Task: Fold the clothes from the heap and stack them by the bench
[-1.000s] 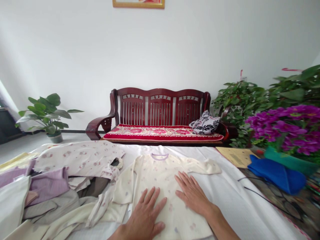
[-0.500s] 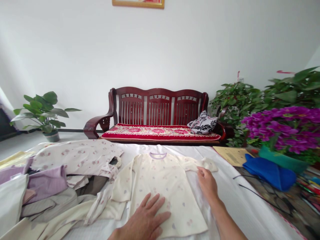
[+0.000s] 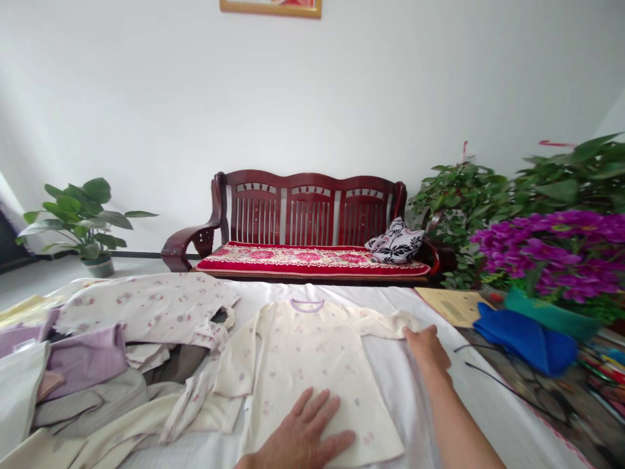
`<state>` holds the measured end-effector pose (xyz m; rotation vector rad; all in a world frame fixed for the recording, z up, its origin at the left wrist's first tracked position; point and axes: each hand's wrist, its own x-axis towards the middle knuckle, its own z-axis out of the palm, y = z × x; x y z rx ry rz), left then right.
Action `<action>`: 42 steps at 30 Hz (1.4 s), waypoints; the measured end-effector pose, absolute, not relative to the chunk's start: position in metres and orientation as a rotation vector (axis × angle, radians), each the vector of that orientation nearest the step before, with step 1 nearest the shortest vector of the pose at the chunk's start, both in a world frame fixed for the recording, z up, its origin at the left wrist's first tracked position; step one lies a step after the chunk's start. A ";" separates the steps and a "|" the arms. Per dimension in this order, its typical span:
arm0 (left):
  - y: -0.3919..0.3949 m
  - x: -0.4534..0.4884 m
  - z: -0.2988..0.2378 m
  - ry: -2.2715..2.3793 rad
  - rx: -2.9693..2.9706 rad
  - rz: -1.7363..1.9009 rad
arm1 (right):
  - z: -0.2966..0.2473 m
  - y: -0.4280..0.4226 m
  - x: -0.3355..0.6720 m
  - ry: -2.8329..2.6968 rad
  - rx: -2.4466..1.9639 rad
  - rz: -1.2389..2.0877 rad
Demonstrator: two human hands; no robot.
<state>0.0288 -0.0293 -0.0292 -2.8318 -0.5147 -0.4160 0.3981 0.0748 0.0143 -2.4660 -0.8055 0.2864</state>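
A small cream top (image 3: pixel 312 358) with faint flower prints and a lilac neckline lies flat on the white sheet (image 3: pixel 469 404), neck away from me. My left hand (image 3: pixel 305 436) rests flat on its lower hem, fingers spread. My right hand (image 3: pixel 427 345) is at the end of the top's right sleeve, fingers curled onto the cuff. The left sleeve is folded down along the side.
A heap of pale and lilac clothes (image 3: pixel 97 358) fills the left. At right lie a blue cloth (image 3: pixel 525 335), a yellow paper (image 3: pixel 454 305), a black cable (image 3: pixel 508 387) and purple flowers (image 3: pixel 556 251). A red wooden bench (image 3: pixel 303 228) stands behind.
My right hand left the chest of the top and slid out right along the sleeve to its cuff. My left hand stayed flat on the hem, shifting slightly right.
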 end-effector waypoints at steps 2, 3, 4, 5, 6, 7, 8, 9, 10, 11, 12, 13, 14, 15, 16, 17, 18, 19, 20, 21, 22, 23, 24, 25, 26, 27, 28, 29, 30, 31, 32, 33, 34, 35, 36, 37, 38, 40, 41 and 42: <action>-0.029 0.028 -0.033 -0.500 -2.786 -0.412 | 0.014 0.080 0.398 -0.781 -2.449 0.291; -0.029 0.028 -0.034 -0.500 -2.760 -0.413 | 0.014 0.082 0.397 -0.773 -2.431 0.289; -0.029 0.028 -0.035 -0.505 -2.733 -0.420 | 0.015 0.083 0.396 -0.769 -2.407 0.280; -0.029 0.028 -0.036 -0.512 -2.707 -0.431 | 0.017 0.085 0.394 -0.771 -2.383 0.264; -0.030 0.028 -0.037 -0.517 -2.685 -0.442 | 0.018 0.086 0.389 -0.779 -2.337 0.235; -0.030 0.029 -0.037 -0.521 -2.667 -0.450 | 0.021 0.087 0.383 -0.794 -2.255 0.201; -0.030 0.029 -0.038 -0.519 -2.657 -0.453 | 0.023 0.088 0.375 -0.818 -2.131 0.172; -0.030 0.030 -0.038 -0.516 -2.654 -0.451 | 0.025 0.089 0.364 -0.849 -1.972 0.155; -0.030 0.030 -0.038 -0.513 -2.658 -0.449 | 0.026 0.090 0.351 -0.895 -1.778 0.166; -0.030 0.030 -0.038 -0.515 -2.669 -0.447 | 0.027 0.089 0.337 -0.958 -1.588 0.209; -0.030 0.030 -0.037 -0.522 -2.686 -0.444 | 0.026 0.088 0.323 -1.042 -1.438 0.288; -0.030 0.030 -0.037 -0.530 -2.709 -0.440 | 0.025 0.087 0.311 -1.163 -1.326 0.408; -0.030 0.030 -0.036 -0.541 -2.734 -0.434 | 0.022 0.085 0.300 -1.274 -1.248 0.518; -0.030 0.030 -0.035 -0.555 -2.762 -0.426 | 0.018 0.082 0.293 -1.345 -1.208 0.573; -0.030 0.029 -0.034 -0.564 -2.792 -0.417 | 0.014 0.080 0.288 -1.391 -1.209 0.593; -0.030 0.029 -0.033 -0.573 -2.825 -0.408 | 0.009 0.078 0.287 -1.408 -1.246 0.569; -0.030 0.029 -0.031 -0.581 -2.857 -0.402 | 0.004 0.076 0.289 -1.410 -1.308 0.514; -0.030 0.029 -0.030 -0.590 -2.887 -0.398 | 0.000 0.074 0.292 -1.411 -1.379 0.447; -0.031 0.029 -0.028 -0.601 -2.914 -0.396 | -0.004 0.073 0.297 -1.422 -1.442 0.381; -0.031 0.029 -0.027 -0.614 -2.938 -0.395 | -0.008 0.072 0.302 -1.448 -1.489 0.322; -0.032 0.029 -0.025 -0.626 -2.967 -0.393 | -0.011 0.072 0.307 -1.482 -1.516 0.271; -0.033 0.029 -0.023 -0.639 -3.005 -0.394 | -0.013 0.072 0.312 -1.512 -1.530 0.229; -0.034 0.029 -0.021 -0.661 -3.054 -0.406 | -0.015 0.072 0.315 -1.534 -1.545 0.202; -0.034 0.029 -0.019 -0.708 -3.113 -0.435 | -0.017 0.073 0.318 -1.542 -1.569 0.187; -0.033 0.030 -0.018 -0.794 -3.170 -0.495 | -0.019 0.074 0.320 -1.540 -1.607 0.182; -0.031 0.030 -0.016 -0.929 -3.210 -0.596 | -0.022 0.075 0.321 -1.533 -1.658 0.182; -0.027 0.031 -0.013 -1.105 -3.217 -0.733 | -0.024 0.076 0.322 -1.527 -1.713 0.180; -0.021 0.032 -0.011 -1.299 -3.183 -0.890 | -0.027 0.076 0.323 -1.529 -1.762 0.178; -0.012 0.034 -0.007 -1.484 -3.115 -1.041 | -0.030 0.077 0.324 -1.542 -1.796 0.180; -0.001 0.036 -0.003 -1.647 -3.026 -1.165 | -0.032 0.077 0.325 -1.559 -1.816 0.188; 0.012 0.038 0.001 -1.783 -2.930 -1.242 | -0.033 0.077 0.325 -1.577 -1.826 0.202; 0.027 0.041 0.007 -1.900 -2.843 -1.263 | -0.034 0.077 0.325 -1.587 -1.831 0.221; 0.042 0.045 0.012 -2.014 -2.759 -1.237 | -0.034 0.077 0.324 -1.584 -1.836 0.242; 0.056 0.049 0.017 -2.135 -2.663 -1.183 | -0.034 0.077 0.324 -1.573 -1.841 0.259; 0.069 0.054 0.022 -2.228 -2.584 -1.101 | -0.034 0.077 0.323 -1.557 -1.840 0.272; 0.080 0.059 0.025 -2.301 -2.519 -1.003 | -0.033 0.076 0.323 -1.542 -1.829 0.282; 0.089 0.064 0.028 -2.359 -2.468 -0.911 | -0.033 0.076 0.323 -1.531 -1.810 0.293; 0.102 0.073 0.028 -2.427 -2.411 -0.786 | -0.034 0.076 0.324 -1.517 -1.767 0.311; 0.105 0.077 0.027 -2.448 -2.396 -0.761 | -0.034 0.076 0.324 -1.511 -1.752 0.317; 0.108 0.080 0.026 -2.460 -2.388 -0.761 | -0.034 0.077 0.324 -1.503 -1.745 0.323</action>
